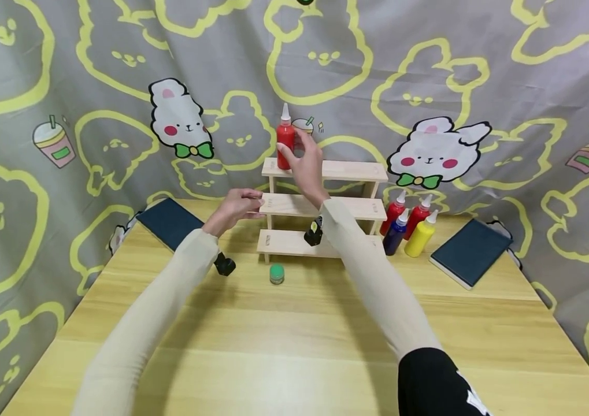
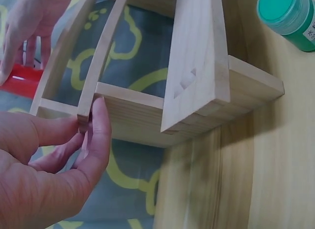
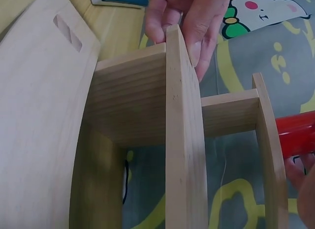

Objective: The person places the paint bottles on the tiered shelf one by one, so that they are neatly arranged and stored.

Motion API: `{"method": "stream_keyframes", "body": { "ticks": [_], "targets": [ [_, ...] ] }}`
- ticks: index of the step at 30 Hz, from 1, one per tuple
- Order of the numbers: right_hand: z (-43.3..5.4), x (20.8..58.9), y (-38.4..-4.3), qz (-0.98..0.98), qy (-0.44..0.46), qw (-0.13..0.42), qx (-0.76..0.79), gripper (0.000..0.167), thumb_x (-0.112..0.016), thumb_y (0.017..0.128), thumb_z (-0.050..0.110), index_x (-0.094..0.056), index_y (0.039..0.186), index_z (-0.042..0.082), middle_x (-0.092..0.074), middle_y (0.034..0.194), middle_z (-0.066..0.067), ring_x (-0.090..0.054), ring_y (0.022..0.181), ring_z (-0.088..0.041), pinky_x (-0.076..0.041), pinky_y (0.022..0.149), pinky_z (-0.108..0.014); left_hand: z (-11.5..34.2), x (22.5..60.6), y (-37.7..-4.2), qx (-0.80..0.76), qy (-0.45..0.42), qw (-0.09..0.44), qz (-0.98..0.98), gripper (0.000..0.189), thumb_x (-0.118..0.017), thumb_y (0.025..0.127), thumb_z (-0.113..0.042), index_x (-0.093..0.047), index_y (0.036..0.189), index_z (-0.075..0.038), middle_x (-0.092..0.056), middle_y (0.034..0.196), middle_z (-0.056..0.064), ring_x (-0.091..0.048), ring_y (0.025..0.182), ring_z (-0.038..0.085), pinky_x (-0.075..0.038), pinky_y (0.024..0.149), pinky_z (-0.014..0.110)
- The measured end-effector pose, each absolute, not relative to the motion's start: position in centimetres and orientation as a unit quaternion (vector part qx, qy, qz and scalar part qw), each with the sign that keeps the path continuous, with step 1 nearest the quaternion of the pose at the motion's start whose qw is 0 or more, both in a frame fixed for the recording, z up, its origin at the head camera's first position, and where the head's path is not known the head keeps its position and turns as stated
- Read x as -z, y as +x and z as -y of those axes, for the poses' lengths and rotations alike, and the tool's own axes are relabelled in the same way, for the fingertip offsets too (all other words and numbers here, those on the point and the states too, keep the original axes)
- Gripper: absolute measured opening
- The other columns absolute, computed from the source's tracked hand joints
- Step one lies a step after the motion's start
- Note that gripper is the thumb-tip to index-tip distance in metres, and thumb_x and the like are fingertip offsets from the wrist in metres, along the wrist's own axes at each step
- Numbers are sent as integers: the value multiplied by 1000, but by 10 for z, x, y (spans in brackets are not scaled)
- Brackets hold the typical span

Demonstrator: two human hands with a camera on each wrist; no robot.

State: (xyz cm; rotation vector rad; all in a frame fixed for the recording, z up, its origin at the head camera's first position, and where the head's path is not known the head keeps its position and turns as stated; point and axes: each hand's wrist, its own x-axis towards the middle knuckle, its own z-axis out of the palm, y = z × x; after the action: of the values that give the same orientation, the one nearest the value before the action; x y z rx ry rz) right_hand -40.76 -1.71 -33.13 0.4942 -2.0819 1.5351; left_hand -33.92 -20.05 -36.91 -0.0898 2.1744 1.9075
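A three-tier wooden shelf rack (image 1: 346, 209) stands at the back of the table. At the left end of its top tier is an upright red squeeze bottle (image 1: 285, 141) with a white pointed nozzle. My right hand (image 1: 307, 164) grips this bottle from the right, its base right at the board. Lower down, my left hand (image 1: 235, 209) pinches the left end of the middle tier; the left wrist view shows thumb and fingers (image 2: 101, 135) on either side of the board's corner. A small green-lidded jar (image 1: 276, 274) sits on the table before the bottom tier.
Right of the rack, two red bottles (image 1: 395, 209), a blue bottle (image 1: 396, 232) and a yellow bottle (image 1: 421, 236) stand close together. Dark-covered books lie at the right (image 1: 471, 252) and left (image 1: 169, 222). A patterned grey curtain (image 1: 242, 63) hangs right behind the rack.
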Motion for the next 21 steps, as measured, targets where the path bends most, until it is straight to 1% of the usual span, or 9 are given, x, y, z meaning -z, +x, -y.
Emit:
{"method": "stream_keyframes", "body": {
  "ticks": [6, 10, 12, 15, 19, 21],
  "targets": [
    [19, 326, -408, 769, 183, 246, -562, 54, -77, 98, 25, -57, 146, 6, -66, 131, -12, -64, 115, -22, -54, 101, -26, 201, 364, -341, -647, -34, 112, -754, 40, -58, 105, -1, -53, 144, 8, -56, 127, 15, -63, 94, 19, -60, 103, 42],
    [19, 329, -407, 775, 176, 234, -560, 56, -76, 99, 25, -56, 148, 7, -65, 132, -12, -64, 116, -22, -54, 102, -25, 202, 365, -338, -649, -34, 122, -750, 42, -57, 105, 1, -51, 145, 10, -56, 125, 15, -65, 91, 18, -57, 108, 46],
    [19, 331, -405, 776, 174, 231, -560, 56, -76, 99, 24, -56, 148, 7, -65, 132, -12, -64, 116, -23, -54, 102, -25, 202, 367, -337, -649, -33, 124, -750, 43, -57, 105, 1, -50, 146, 10, -55, 124, 16, -66, 89, 17, -53, 111, 49],
    [18, 331, -405, 772, 176, 234, -565, 56, -77, 98, 24, -56, 148, 8, -65, 131, -12, -64, 115, -23, -54, 101, -24, 201, 367, -335, -645, -34, 120, -754, 44, -57, 105, 1, -50, 147, 10, -55, 129, 19, -65, 93, 19, -56, 109, 47],
    [17, 332, -406, 772, 175, 233, -566, 56, -77, 98, 24, -56, 148, 8, -65, 130, -11, -63, 115, -21, -53, 100, -22, 197, 365, -336, -637, -39, 113, -761, 44, -58, 105, -1, -50, 146, 9, -54, 134, 21, -62, 94, 21, -56, 109, 47],
    [17, 331, -407, 774, 175, 230, -564, 56, -76, 98, 24, -56, 148, 8, -65, 130, -12, -63, 115, -21, -53, 100, -23, 197, 365, -337, -635, -43, 113, -763, 43, -58, 105, -1, -51, 147, 9, -54, 135, 21, -61, 92, 20, -55, 110, 48]
  ]
}}
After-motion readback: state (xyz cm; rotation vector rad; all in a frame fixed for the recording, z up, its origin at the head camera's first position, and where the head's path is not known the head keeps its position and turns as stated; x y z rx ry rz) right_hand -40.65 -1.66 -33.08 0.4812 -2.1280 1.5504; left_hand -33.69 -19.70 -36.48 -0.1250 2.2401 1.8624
